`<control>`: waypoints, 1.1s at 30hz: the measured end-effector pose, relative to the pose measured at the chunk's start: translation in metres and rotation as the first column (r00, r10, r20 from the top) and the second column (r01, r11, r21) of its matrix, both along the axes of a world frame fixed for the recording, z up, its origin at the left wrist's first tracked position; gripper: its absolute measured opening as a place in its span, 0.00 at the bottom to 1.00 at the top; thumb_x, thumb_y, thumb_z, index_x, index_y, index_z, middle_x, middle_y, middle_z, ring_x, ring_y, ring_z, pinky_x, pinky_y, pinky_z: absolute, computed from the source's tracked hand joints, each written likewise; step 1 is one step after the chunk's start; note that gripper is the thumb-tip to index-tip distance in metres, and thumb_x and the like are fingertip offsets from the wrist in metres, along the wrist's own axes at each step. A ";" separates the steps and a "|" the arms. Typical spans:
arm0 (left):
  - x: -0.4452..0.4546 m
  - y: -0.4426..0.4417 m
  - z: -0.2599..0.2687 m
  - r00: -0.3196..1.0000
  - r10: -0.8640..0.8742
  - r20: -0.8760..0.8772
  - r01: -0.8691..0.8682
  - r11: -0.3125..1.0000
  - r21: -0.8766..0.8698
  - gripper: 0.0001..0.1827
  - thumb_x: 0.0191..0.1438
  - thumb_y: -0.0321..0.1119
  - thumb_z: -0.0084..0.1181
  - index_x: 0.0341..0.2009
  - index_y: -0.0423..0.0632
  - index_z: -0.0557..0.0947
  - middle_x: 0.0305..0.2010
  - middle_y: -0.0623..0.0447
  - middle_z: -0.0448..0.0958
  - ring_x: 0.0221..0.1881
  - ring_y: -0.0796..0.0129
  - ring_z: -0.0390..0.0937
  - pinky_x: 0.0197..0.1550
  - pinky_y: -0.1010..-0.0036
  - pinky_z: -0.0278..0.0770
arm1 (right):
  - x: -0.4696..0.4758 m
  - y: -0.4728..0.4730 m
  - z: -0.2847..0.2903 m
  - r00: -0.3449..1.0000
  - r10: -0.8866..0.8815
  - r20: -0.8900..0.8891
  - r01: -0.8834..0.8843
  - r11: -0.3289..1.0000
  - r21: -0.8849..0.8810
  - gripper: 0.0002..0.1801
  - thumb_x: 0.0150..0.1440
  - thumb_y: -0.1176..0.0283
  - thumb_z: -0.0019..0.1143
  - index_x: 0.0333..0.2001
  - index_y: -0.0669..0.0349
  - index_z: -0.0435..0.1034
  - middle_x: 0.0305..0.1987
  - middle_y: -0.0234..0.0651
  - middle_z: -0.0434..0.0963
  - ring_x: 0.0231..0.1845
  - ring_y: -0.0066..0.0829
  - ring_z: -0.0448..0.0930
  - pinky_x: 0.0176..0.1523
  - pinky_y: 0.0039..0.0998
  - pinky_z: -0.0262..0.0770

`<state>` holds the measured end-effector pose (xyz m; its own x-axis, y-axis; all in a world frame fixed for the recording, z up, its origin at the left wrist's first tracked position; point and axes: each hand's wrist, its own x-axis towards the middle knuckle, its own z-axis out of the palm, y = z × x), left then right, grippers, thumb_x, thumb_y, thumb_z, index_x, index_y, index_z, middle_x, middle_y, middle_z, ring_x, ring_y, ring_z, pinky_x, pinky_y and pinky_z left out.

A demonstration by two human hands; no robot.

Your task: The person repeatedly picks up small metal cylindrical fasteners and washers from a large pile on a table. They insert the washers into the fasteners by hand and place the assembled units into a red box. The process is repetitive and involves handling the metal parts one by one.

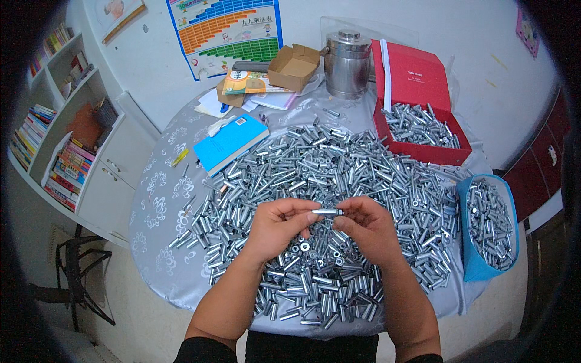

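Observation:
Above a broad heap of metal parts, my left hand (283, 222) pinches a shiny metal sleeve anchor (327, 212) between thumb and fingers. It lies level, its narrower end pointing right. My right hand (367, 227) has thumb and forefinger at that end, gripping or touching it; the fingers partly hide the contact. Below and around both hands spreads the heap of loose sleeves, bolts, nuts and washers (317, 172). A flat washer (304, 247) shows just under my left hand.
A red box (422, 152) and a blue fabric bin (483, 267), both holding metal anchors, stand at the right. A blue book (231, 143) lies left of the heap. Behind are a steel canister (347, 63) and a cardboard box (294, 68). A patterned silver cloth (154, 254) covers the round table.

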<state>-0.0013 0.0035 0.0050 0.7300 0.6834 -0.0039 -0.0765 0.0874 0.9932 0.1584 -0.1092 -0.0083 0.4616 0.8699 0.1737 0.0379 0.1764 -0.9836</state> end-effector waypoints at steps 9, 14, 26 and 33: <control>-0.001 0.002 -0.005 1.000 -0.002 0.019 0.002 1.000 0.003 0.11 0.52 0.24 0.60 0.41 0.37 0.81 0.34 0.50 0.82 0.24 0.76 0.75 0.27 0.81 0.74 | 0.007 -0.005 0.005 0.984 0.112 -0.137 -0.121 0.991 -0.060 0.09 0.56 0.77 0.58 0.41 0.67 0.71 0.32 0.34 0.78 0.30 0.20 0.79 0.35 0.21 0.76; -0.001 0.002 -0.005 1.000 -0.025 0.014 0.024 0.999 0.025 0.11 0.52 0.24 0.61 0.42 0.38 0.82 0.31 0.53 0.81 0.25 0.77 0.75 0.28 0.82 0.74 | 0.008 -0.005 0.005 0.976 0.125 -0.179 -0.145 0.984 -0.103 0.10 0.57 0.76 0.57 0.42 0.68 0.72 0.32 0.34 0.78 0.31 0.21 0.79 0.36 0.22 0.77; 0.004 -0.004 -0.011 0.997 0.008 0.079 -0.011 0.999 0.036 0.17 0.53 0.24 0.59 0.49 0.40 0.78 0.38 0.49 0.81 0.27 0.78 0.75 0.29 0.82 0.74 | 0.013 -0.007 0.013 0.979 0.111 -0.170 -0.151 0.959 -0.239 0.08 0.58 0.72 0.56 0.38 0.67 0.73 0.26 0.31 0.76 0.23 0.18 0.76 0.26 0.20 0.72; 0.001 0.009 -0.010 0.956 0.232 0.179 -0.249 0.965 0.082 0.18 0.55 0.26 0.55 0.51 0.40 0.76 0.39 0.47 0.81 0.23 0.80 0.72 0.24 0.84 0.70 | 0.039 -0.011 0.013 0.982 0.068 -0.177 -0.095 0.984 -0.150 0.13 0.60 0.67 0.53 0.38 0.68 0.72 0.27 0.33 0.77 0.27 0.21 0.76 0.33 0.23 0.73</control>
<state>-0.0008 0.0127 -0.0047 0.5281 0.8292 0.1832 -0.2478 -0.0558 0.9672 0.1973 -0.1199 0.0046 0.3987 0.9161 -0.0432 -0.1414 0.0149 -0.9898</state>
